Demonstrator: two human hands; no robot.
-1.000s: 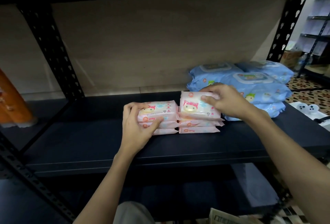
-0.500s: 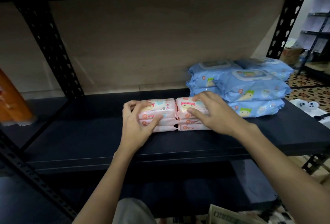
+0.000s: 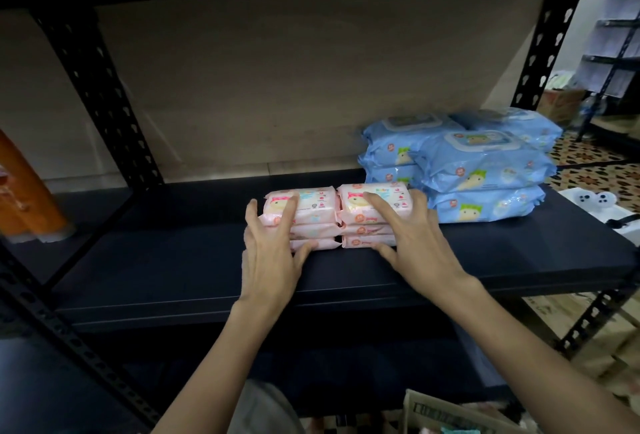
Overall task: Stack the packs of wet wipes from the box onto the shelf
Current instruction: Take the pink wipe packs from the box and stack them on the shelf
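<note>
Our left hand [image 3: 273, 253] rests spread against the left pink stack [image 3: 300, 217], fingers straight on its top pack and thumb at the bottom one, pinching nothing. Touching it on the right, the right pink stack [image 3: 372, 213] lies under our right hand [image 3: 415, 243], fingers flat and apart. Both stacks sit mid-shelf [image 3: 173, 267], long axes running along its front edge, directly ahead of our palms. The blue packs [image 3: 478, 170] lie just beside them toward the shelf's right end. The box [image 3: 446, 414] waits low, nearer our right hand, so that hand probably reaches next.
</note>
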